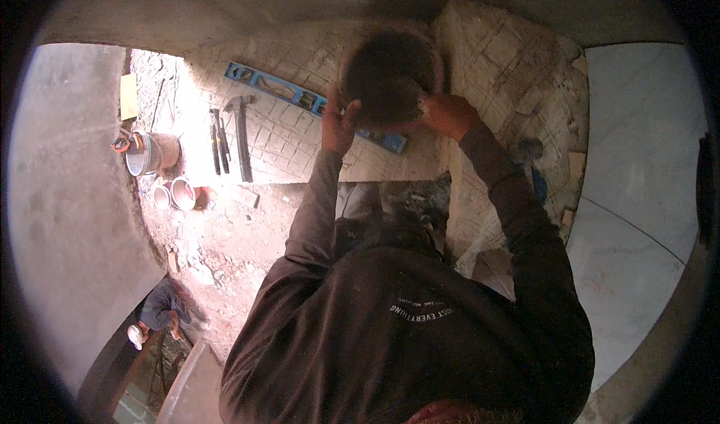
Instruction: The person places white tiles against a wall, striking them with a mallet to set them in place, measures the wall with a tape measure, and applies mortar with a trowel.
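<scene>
A dark round bucket (388, 52), its mouth facing me, is held out before my chest over a scored concrete ledge (289, 150). My left hand (339, 130) grips the bucket's near left side, thumb at the rim. At its near right rim, my right hand (450, 115) is closed; whether it also grasps a tool is too dark to tell. A blue spirit level (262, 82) lies slantwise on the ledge, partly hidden by the bucket and my left hand. To the left lie a hammer (242, 135) and slim dark tools (220, 142).
A light bucket (166, 152) with an orange-handled tool stands on the left, near small pots (182, 193). A blue-handled tool (538, 184) rests to the right, before a pale slab (637, 161). Another person (161, 308) is at the lower left.
</scene>
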Motion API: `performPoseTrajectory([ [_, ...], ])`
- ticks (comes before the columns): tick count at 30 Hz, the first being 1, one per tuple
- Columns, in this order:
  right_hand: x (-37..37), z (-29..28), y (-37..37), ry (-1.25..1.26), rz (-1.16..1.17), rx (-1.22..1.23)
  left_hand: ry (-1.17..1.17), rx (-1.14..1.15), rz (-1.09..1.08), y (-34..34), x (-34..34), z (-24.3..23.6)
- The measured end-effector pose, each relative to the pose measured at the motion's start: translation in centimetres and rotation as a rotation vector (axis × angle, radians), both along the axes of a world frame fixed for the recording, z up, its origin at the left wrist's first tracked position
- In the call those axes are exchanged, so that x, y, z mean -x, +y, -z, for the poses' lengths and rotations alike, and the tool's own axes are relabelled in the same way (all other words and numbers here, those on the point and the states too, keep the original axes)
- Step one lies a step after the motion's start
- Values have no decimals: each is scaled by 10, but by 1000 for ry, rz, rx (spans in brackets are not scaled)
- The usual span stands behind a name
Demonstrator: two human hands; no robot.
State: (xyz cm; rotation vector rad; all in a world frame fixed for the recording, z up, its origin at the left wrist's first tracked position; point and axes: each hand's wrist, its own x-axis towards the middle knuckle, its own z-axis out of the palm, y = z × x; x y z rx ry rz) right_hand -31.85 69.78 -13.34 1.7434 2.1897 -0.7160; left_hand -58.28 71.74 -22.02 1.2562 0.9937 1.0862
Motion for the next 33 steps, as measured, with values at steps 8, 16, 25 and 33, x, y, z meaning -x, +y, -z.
performPoseTrajectory([
  [8,-4,57,-22,384,132,9,224,3,70,-8,-4,-2],
  [16,-10,38,-63,1048,801,512,22,93,34,-15,-8,-8],
  [25,-16,9,-70,1160,851,413,-104,196,49,18,10,15],
  [33,-4,18,-67,1000,786,245,24,-54,92,39,-1,8],
])
